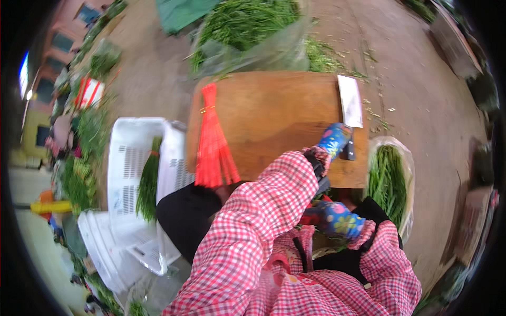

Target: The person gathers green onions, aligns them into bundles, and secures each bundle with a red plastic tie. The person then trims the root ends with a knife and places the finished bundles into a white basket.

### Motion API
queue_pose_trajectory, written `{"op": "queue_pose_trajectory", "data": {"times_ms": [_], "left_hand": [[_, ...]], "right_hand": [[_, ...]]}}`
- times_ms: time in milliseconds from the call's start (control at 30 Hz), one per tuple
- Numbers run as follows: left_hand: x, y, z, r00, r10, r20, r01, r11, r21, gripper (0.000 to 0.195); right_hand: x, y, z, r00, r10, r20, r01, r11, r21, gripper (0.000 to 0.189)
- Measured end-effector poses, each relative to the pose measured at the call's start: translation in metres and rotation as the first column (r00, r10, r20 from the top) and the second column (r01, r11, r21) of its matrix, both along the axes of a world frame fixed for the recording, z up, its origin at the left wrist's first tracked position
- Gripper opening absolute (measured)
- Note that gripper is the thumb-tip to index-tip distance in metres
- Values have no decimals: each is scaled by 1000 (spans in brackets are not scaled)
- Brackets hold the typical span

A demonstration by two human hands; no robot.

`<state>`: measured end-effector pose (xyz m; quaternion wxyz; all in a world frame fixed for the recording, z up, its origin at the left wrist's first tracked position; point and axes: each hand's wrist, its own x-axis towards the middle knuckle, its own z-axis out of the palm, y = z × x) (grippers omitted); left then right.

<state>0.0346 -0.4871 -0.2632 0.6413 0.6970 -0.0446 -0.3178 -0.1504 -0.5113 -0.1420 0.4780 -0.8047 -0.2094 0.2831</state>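
Note:
My left hand [334,140], in a blue flowered glove, reaches across to the right side of a wooden board [272,106]. It is right beside the black handle [350,148] of a cleaver, whose wide blade [350,100] lies along the board's right edge. Whether the fingers close on the handle is unclear. Below the board's near edge, over my lap, is my right hand [342,221] in a matching glove. Its fingers are blurred and partly hidden. A fanned bundle of red strips [213,142], tied near its top, lies on the board's left side.
On the left, a white plastic basket [136,158] holds a tied bunch of green stalks [150,183]. A lined container of greens [387,181] stands right of the board. Beyond the board sits a large heap of greens [253,23] in clear plastic. Trimmings [322,55] litter the floor.

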Motion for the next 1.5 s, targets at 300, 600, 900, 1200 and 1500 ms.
{"op": "queue_pose_trajectory", "data": {"times_ms": [300, 600, 900, 1200, 1500], "left_hand": [[-59, 211, 80, 856, 203, 475, -167, 979, -117, 27], [-184, 296, 65, 892, 449, 57, -358, 777, -518, 72], [-219, 350, 159, 764, 645, 28, -430, 541, -723, 33], [-356, 526, 283, 286, 898, 335, -841, 403, -360, 19], [-606, 687, 360, -185, 750, 635, -982, -119, -147, 13]], "right_hand": [[71, -9, -36, 701, -568, 432, 581, 806, 117, 22], [59, 88, -49, 948, -319, -11, 317, 937, 147, 39], [34, 227, 110, 916, -236, 324, 101, 918, 385, 44], [34, 272, 109, 976, -217, 32, 200, 939, 280, 27], [34, 251, 51, 990, -115, -84, 134, 951, 279, 26]]}}
